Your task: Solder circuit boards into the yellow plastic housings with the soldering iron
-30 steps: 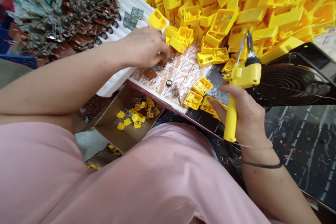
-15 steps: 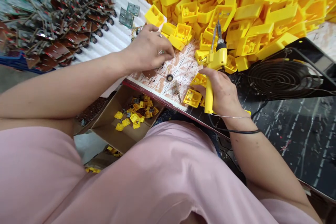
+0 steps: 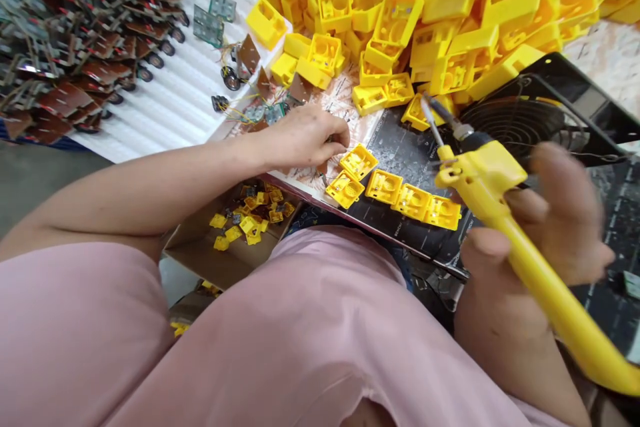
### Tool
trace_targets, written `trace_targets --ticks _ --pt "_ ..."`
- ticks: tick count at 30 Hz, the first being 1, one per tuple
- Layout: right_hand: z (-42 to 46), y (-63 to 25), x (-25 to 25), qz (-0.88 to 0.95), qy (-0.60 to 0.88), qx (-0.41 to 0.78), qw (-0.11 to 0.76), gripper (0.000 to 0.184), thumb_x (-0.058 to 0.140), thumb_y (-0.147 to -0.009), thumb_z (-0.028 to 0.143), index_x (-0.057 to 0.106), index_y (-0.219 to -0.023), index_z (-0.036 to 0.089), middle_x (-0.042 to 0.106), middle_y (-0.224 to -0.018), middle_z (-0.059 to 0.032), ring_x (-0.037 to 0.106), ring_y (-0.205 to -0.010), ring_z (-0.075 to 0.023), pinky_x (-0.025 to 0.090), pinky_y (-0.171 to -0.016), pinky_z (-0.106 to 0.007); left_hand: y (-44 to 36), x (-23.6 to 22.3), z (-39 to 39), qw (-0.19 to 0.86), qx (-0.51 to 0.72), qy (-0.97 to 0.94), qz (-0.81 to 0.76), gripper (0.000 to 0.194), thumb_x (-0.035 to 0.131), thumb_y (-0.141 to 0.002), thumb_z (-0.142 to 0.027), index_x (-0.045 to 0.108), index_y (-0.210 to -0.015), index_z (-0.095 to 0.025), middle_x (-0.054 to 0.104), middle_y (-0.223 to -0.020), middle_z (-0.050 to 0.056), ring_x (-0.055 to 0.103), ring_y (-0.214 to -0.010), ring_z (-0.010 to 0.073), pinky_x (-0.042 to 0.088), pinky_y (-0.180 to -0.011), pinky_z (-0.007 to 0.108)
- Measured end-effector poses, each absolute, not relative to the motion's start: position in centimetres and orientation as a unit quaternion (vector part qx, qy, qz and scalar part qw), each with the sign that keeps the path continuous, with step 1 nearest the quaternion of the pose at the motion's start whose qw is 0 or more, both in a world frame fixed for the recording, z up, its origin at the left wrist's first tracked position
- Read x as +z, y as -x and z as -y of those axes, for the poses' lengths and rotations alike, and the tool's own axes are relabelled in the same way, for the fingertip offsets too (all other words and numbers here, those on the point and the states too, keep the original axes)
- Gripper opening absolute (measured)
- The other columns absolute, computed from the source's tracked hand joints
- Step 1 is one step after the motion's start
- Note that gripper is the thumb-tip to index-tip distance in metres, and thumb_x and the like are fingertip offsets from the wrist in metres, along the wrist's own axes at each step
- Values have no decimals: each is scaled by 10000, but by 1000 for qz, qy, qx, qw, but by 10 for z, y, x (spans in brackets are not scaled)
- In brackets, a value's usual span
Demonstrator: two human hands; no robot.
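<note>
My right hand point(image 3: 545, 233), smeared by motion, has its thumb and fingers around a yellow soldering gun point(image 3: 493, 170). The gun's metal tip and solder feed tube point up and left, above the bench. My left hand point(image 3: 303, 137) is bent at the board's front edge with fingers curled together; whatever lies under the fingertips is hidden. Just right of it sit two open yellow casings, the nearer one point(image 3: 345, 189) close to the edge. A row of three more, with one casing point(image 3: 413, 201) in the middle, continues rightward. Small circuit boards point(image 3: 275, 112) with wires lie behind my left hand.
A large heap of yellow casings point(image 3: 465, 7) fills the back. Circuit boards with round black parts point(image 3: 90, 47) pile up on white foam point(image 3: 175, 73) at left. A black fan point(image 3: 530, 113) stands at right. Below the bench, a cardboard box point(image 3: 210, 253) holds yellow pieces.
My right hand and the soldering gun have swung right and nearer, uncovering the row of casings. My left hand has moved slightly right and toward the front edge, near the casings.
</note>
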State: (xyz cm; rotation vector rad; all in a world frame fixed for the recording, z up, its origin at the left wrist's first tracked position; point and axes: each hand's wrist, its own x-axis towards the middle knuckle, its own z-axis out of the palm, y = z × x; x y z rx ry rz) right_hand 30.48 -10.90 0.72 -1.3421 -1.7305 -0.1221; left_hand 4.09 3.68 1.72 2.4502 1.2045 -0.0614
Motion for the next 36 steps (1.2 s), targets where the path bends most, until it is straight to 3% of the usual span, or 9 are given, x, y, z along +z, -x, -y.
trace_targets --ticks 6,10,16,20,25,29,32,34,36 --pt "105 -312 -5 584 522 -71 618 441 810 -904 615 841 -1241 333 806 -926 -51 668 -557 -163 501 -435 -293 -37 15 -34 192 -21 -892 -410 293 601 -917 -257 839 -1079 -204 842 -969 52 794 -965 232 558 -881 306" --pt "105 -308 -8 585 509 -16 631 529 745 -950 665 800 -1335 306 771 -915 -45 700 -624 -174 547 -497 -295 -38 7 -26 180 40 -887 -423 295 579 -958 -295 824 -1088 -196 846 -1022 67 786 -975 229 565 -900 322" --pt "115 -306 -10 628 501 -1 596 474 805 -956 420 753 -1413 307 823 -1143 -65 744 -763 -161 610 -619 -249 -61 -7 -21 44 8 -918 -395 326 503 -993 -190 811 -1098 -184 830 -940 108 786 -897 274 563 -780 376" --pt "121 -310 -14 620 518 -5 589 475 826 -932 371 761 -1399 313 834 -1149 -47 756 -769 -159 648 -678 -258 -79 -6 -46 42 -25 -949 -311 332 497 -1008 -173 807 -1125 -201 806 -930 101 765 -956 269 570 -924 420" --pt "129 -319 -19 613 523 -15 591 495 809 -930 510 773 -1385 319 843 -1121 -62 783 -772 -228 670 -660 -350 -74 13 -64 123 -10 -940 -319 285 540 -1012 -285 800 -1129 -272 813 -1151 48 737 -1104 240 541 -1008 378" --pt "122 -321 -21 548 517 -64 654 614 648 -942 806 862 -1195 289 836 -914 -70 734 -648 -224 557 -514 -334 -54 20 -56 133 -17 -912 -388 275 576 -918 -261 818 -1049 -255 812 -1021 18 766 -1051 231 537 -928 318" --pt "116 -317 -20 529 522 -56 667 362 720 -980 638 884 -1071 329 839 -864 -27 751 -680 -206 571 -577 -324 -47 17 -46 133 -36 -901 -411 297 576 -904 -284 827 -1060 -252 808 -928 8 773 -980 212 531 -866 283" --pt "115 -315 -17 570 535 -18 624 212 782 -971 433 868 -1146 349 854 -932 -14 757 -685 -189 596 -601 -315 -47 13 -41 129 -35 -897 -421 319 565 -914 -293 829 -1083 -238 817 -932 23 774 -962 215 533 -855 286" --pt "117 -314 -15 627 515 20 584 440 841 -907 311 788 -1341 363 857 -1071 -21 742 -646 -168 582 -535 -290 -49 12 -38 129 -33 -891 -433 342 556 -923 -303 831 -1108 -218 825 -946 49 776 -948 232 540 -849 309"
